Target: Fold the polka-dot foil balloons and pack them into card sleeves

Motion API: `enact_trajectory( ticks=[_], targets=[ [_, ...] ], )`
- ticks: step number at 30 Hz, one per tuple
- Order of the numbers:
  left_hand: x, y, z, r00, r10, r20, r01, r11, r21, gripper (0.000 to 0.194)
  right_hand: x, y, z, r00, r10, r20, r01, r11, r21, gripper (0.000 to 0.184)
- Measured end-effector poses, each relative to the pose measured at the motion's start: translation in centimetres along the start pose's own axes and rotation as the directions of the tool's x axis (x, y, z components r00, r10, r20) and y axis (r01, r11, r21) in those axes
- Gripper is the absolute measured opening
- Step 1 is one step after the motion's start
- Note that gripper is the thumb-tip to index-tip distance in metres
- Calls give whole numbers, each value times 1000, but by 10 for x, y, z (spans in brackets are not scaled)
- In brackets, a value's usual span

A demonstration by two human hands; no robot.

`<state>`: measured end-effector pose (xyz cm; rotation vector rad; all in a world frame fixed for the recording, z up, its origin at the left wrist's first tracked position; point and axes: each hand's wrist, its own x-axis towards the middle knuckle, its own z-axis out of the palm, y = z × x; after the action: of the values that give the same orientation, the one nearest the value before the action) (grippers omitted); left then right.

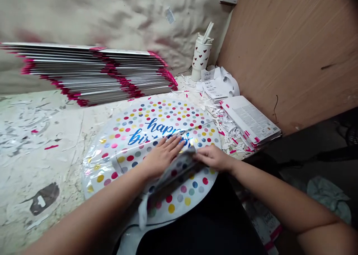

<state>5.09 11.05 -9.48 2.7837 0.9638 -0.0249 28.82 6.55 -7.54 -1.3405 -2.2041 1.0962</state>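
Flat, uninflated foil balloons [173, 115], round and white with coloured dots and blue "happy birthday" lettering, lie in a pile at the table's front edge. The top one is partly folded over itself. My left hand [163, 154] rests flat on the folded part, fingers stretched out. Beside it, my right hand [212, 157] is closed in a pinch on the lifted edge of the folded foil balloon [181, 167], which shows its greyish back. A pale balloon neck [143, 212] hangs near the front edge.
At the back stands a leaning row of flat white-and-pink packages [112, 76]. To the right are a heart-patterned tumbler [200, 57], label sheets [215, 85], paper scraps [223, 128] and a stack of printed cards [251, 117]. A brown board [288, 57] bounds the right side.
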Motion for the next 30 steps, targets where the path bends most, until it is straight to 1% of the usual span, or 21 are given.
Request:
enact_trajectory(
  ticks=[3,5,6,8,9,10,11,12,13,14,15,17,19,20,21,22,23,25,26,27,30],
  targets=[
    [-44,-32,-4,996,-86,28,86,996,4,59,23,-6,-3,958,270,-100,-268,963,34,37],
    [-80,-55,-10,974,-226,-14,226,974,15,52,37,-10,-2,940,324,-102,-324,946,14,35],
    [-97,-62,-14,948,-315,-41,315,949,-3,49,42,-12,-1,937,334,-102,-336,942,0,35],
    [-121,-64,-23,821,-535,-198,533,843,-68,47,51,-14,1,926,361,-107,-366,930,-33,34],
    [-126,-58,-27,754,-585,-298,586,805,-98,48,54,-15,2,921,373,-114,-380,923,-53,33],
    [-127,-46,-29,723,-567,-394,577,810,-105,50,56,-16,3,916,381,-123,-391,917,-76,33],
    [-124,-30,-29,737,-478,-477,511,857,-69,54,59,-16,3,913,387,-132,-400,911,-101,33],
    [-119,-13,-27,814,-309,-491,358,934,6,59,61,-16,3,910,390,-140,-407,905,-127,33],
    [-111,5,-22,877,-116,-466,177,980,89,63,63,-15,2,908,392,-146,-412,898,-154,33],
    [-103,22,-16,909,21,-415,51,986,161,64,65,-15,1,907,393,-152,-416,891,-181,34],
    [-96,35,-8,924,61,-376,18,979,202,64,66,-16,0,906,393,-158,-420,883,-209,34],
    [-86,49,8,939,58,-339,32,967,252,64,64,-20,-1,901,388,-195,-429,863,-265,34],
    [-84,50,21,949,11,-316,77,961,265,65,56,-31,4,891,348,-290,-434,839,-328,34],
    [-85,47,25,953,-3,-302,87,961,264,64,50,-38,10,900,285,-330,-401,837,-372,34],
    [-86,44,28,957,-9,-289,88,961,261,63,43,-44,18,927,170,-335,-313,841,-441,37],
    [-88,41,30,958,-9,-286,85,963,256,63,37,-50,28,957,11,-290,-170,831,-530,40],
    [-90,39,30,958,-7,-286,82,965,250,62,31,-53,39,966,-158,-204,-1,789,-614,41],
    [-93,37,30,960,-13,-279,81,969,235,62,25,-50,56,922,-386,-19,254,644,-722,39],
    [-94,37,29,962,-19,-271,83,970,229,62,24,-45,60,905,-424,27,295,582,-758,38],
    [-94,38,29,966,-27,-259,86,971,223,61,24,-38,61,907,-420,30,280,549,-787,37],
    [-89,43,24,973,-56,-223,102,975,199,60,23,-21,44,894,-448,-22,218,476,-852,31]
  ],
)
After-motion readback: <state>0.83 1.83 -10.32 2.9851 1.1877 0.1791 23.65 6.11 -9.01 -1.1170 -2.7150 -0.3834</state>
